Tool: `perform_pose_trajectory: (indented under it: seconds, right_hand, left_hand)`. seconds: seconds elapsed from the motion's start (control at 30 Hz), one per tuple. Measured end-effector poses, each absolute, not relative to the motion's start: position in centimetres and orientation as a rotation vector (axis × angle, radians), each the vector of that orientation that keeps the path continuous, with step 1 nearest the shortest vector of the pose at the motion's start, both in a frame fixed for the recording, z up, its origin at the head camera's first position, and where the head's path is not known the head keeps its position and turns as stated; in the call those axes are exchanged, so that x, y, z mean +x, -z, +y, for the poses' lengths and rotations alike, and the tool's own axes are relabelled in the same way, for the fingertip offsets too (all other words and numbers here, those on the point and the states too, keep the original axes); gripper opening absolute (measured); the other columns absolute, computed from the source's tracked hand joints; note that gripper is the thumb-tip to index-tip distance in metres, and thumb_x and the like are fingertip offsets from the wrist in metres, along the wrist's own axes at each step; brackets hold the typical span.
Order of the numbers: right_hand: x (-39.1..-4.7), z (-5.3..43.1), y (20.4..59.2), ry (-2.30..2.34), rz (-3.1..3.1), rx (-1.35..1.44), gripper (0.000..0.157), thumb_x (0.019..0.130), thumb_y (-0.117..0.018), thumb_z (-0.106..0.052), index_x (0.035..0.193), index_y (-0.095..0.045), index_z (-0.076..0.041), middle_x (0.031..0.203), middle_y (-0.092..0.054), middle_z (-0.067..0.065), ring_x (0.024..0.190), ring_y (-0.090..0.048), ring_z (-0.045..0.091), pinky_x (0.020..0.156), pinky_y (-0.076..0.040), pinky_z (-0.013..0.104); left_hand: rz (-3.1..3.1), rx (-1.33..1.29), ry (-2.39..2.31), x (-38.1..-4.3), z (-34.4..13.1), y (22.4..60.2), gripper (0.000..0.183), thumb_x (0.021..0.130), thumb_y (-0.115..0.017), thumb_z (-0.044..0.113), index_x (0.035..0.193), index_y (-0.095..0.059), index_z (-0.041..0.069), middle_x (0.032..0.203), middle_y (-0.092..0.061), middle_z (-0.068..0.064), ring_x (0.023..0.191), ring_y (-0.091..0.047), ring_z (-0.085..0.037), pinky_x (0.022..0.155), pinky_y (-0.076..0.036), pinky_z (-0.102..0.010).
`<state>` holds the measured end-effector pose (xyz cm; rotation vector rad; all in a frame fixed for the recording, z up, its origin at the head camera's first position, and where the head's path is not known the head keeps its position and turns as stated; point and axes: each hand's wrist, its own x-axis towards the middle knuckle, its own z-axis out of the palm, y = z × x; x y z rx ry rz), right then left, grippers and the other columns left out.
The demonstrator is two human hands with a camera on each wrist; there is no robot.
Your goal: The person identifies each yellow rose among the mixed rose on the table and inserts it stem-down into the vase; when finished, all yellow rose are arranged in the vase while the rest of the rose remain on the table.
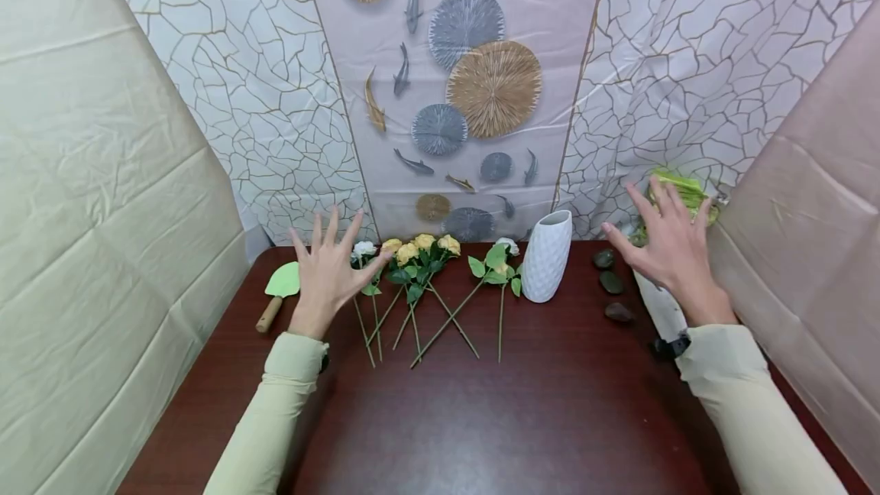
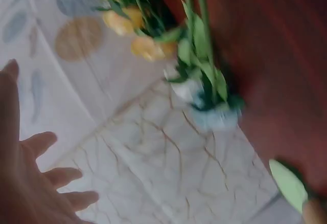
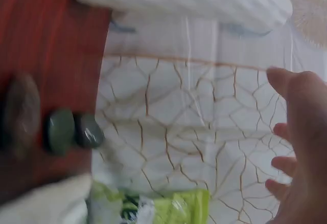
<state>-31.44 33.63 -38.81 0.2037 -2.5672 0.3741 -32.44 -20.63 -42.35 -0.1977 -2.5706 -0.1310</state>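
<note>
My left hand (image 1: 328, 273) is raised with spread fingers, holding nothing, between a small trowel (image 1: 283, 279) with a pale green blade and wooden handle and the artificial flowers. Yellow roses (image 1: 407, 253) and white flowers (image 1: 364, 248) lie with crossing green stems; another leafy sprig (image 1: 495, 260) lies nearer the vase. A white textured vase (image 1: 547, 258) stands at the back of the table. Fingers apart and holding nothing, my right hand (image 1: 670, 250) overlaps a bright green packet (image 3: 179, 207) in the head view. Dark stones (image 1: 610, 282) lie to its left.
A white item (image 1: 658, 308) lies partly hidden below my right hand. The dark red-brown table (image 1: 509, 418) ends at a patterned backdrop (image 1: 275, 98). Beige cloth walls (image 1: 103, 212) close in both sides.
</note>
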Motion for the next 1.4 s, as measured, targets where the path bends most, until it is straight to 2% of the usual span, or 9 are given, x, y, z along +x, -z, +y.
perform_pose_trajectory:
  seconds: [0.1,0.2,0.3,0.37,0.47,0.67,1.07,1.4]
  right_hand:
    - [-30.9,31.8,40.1,-0.594,-2.462,0.317,0.068,0.097,-0.059,-0.050,0.158,-0.034,-0.030,0.168,-0.022,0.007,0.154,-0.022,0.037,0.121,-0.006,0.070]
    - [-30.9,29.6,41.6,-0.862,-2.390,0.393,0.064,0.098,-0.063,-0.040,0.156,-0.036,-0.034,0.163,-0.035,0.006,0.148,-0.035,0.036,0.117,-0.026,0.064]
    - [-31.2,27.5,43.1,-1.058,-2.376,0.380,0.069,0.097,-0.065,-0.041,0.156,-0.030,-0.039,0.158,-0.042,0.005,0.143,-0.042,0.034,0.113,-0.036,0.059]
    - [-31.4,26.5,44.0,-1.131,-2.370,0.357,0.075,0.095,-0.068,-0.042,0.158,-0.028,-0.036,0.157,-0.044,0.007,0.140,-0.047,0.034,0.111,-0.040,0.056]
    - [-31.5,25.4,45.1,-1.185,-2.368,0.322,0.081,0.092,-0.071,-0.043,0.159,-0.026,-0.032,0.157,-0.043,0.006,0.140,-0.047,0.035,0.112,-0.040,0.057]
    - [-31.6,24.3,46.3,-1.248,-2.362,0.289,0.080,0.091,-0.073,-0.045,0.157,-0.030,-0.035,0.154,-0.046,0.006,0.141,-0.046,0.034,0.113,-0.038,0.058]
    - [-31.4,24.0,46.7,-1.256,-2.347,0.282,0.073,0.093,-0.072,-0.041,0.154,-0.036,-0.022,0.142,-0.055,0.012,0.132,-0.054,0.032,0.105,-0.047,0.053]
    - [-31.4,23.8,46.8,-1.244,-2.341,0.278,0.074,0.092,-0.071,-0.044,0.154,-0.035,-0.025,0.144,-0.054,0.011,0.134,-0.052,0.030,0.106,-0.046,0.052]
  left_hand:
    - [-2.563,-0.301,0.213,-31.6,-18.4,43.3,0.089,0.085,-0.051,0.082,0.159,-0.025,0.040,0.163,-0.033,-0.013,0.150,-0.030,-0.043,0.119,-0.011,-0.073]
    - [-2.536,-0.448,0.321,-31.0,-15.3,44.4,0.077,0.088,-0.061,0.070,0.150,-0.048,0.027,0.152,-0.050,-0.016,0.139,-0.047,-0.043,0.116,-0.031,-0.066]
    - [-2.584,-0.575,0.432,-30.5,-12.1,45.4,0.061,0.091,-0.066,0.058,0.139,-0.061,0.019,0.144,-0.058,-0.013,0.132,-0.055,-0.038,0.111,-0.043,-0.058]
    - [-2.654,-0.635,0.499,-30.4,-10.2,45.9,0.053,0.093,-0.066,0.053,0.134,-0.065,0.019,0.140,-0.062,-0.010,0.130,-0.057,-0.034,0.109,-0.047,-0.052]
    - [-2.757,-0.696,0.574,-30.6,-7.9,46.3,0.045,0.096,-0.067,0.044,0.132,-0.067,0.018,0.135,-0.066,-0.006,0.126,-0.060,-0.029,0.106,-0.051,-0.046]
    - [-2.878,-0.716,0.656,-31.2,-5.8,46.8,0.039,0.097,-0.068,0.034,0.130,-0.067,0.013,0.125,-0.071,-0.006,0.112,-0.068,-0.022,0.090,-0.058,-0.037]
    - [-2.972,-0.626,0.752,-30.0,-5.3,47.7,0.029,0.096,-0.071,0.023,0.123,-0.071,0.013,0.108,-0.076,-0.003,0.095,-0.072,-0.018,0.071,-0.059,-0.028]
    - [-2.983,-0.606,0.752,-30.0,-5.4,47.9,0.027,0.095,-0.071,0.016,0.121,-0.072,0.011,0.100,-0.076,-0.002,0.090,-0.071,-0.015,0.071,-0.057,-0.027]
